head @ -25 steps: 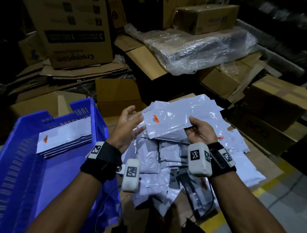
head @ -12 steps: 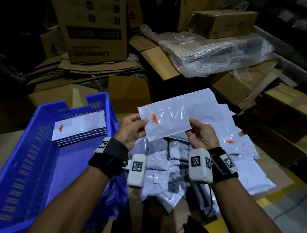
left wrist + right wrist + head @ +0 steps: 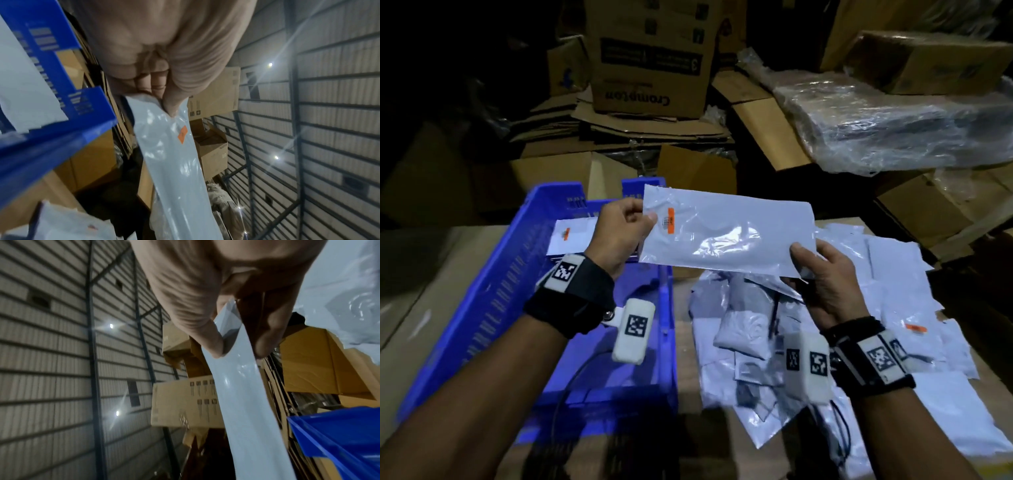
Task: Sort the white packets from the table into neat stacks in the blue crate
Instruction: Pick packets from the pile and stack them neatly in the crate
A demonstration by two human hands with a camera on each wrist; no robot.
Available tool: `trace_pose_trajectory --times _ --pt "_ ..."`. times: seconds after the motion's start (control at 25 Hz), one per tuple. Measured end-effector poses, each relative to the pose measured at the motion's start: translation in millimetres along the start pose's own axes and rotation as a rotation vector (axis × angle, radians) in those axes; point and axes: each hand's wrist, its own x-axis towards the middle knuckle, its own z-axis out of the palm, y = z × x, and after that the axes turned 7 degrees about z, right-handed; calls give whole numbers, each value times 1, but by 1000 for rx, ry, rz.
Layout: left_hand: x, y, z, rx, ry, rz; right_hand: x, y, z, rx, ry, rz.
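- A small stack of white packets (image 3: 571, 236) is already lying at the far end of the blue crate (image 3: 493, 298); I judge the job to be in its early part, since a big loose pile of packets (image 3: 887, 308) is waiting just right of the crate.
- The left hand (image 3: 619, 229) is pinching the orange-labelled end of one white packet (image 3: 726, 233); the right hand (image 3: 822, 274) is pinching the opposite end.
- The packet is hanging flat above the crate's right wall, its long axis running crosswise, label end pointing over the crate.
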Motion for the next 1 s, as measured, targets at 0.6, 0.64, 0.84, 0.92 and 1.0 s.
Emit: trace_pose_trajectory --times 0.6,0.64,0.84,0.92,1.0 --pt "57 -100 -210 890 139 -445 96 50 260 -416 -29 42" --pt "57 -104 -212 881 114 -476 107 60 270 -409 -8 58" --pt "53 -126 -215 908 51 -456 140 107 297 -468 31 199" --pt "50 -129 -213 995 37 -429 151 123 296 -592 32 265" --pt "49 -131 -212 1039 33 -416 166 138 297 -701 86 260"
